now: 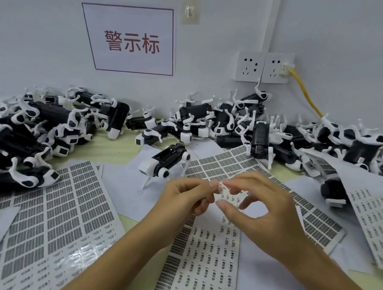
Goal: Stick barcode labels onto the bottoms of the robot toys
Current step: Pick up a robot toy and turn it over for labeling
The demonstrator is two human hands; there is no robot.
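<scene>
Paper label sheet [227, 197] was pinched between left hand [184, 196] and right hand [261, 209], peeling; toy [165, 161] beyond them seemingly unlabelled.

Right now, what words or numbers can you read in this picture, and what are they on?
"警示标": red characters on the white framed sign on the wall.
Label sheets on the table: rows of barcodes and tiny print, too small to read.
Label strip pinched by the left hand and right hand: print too blurred to read.
</scene>
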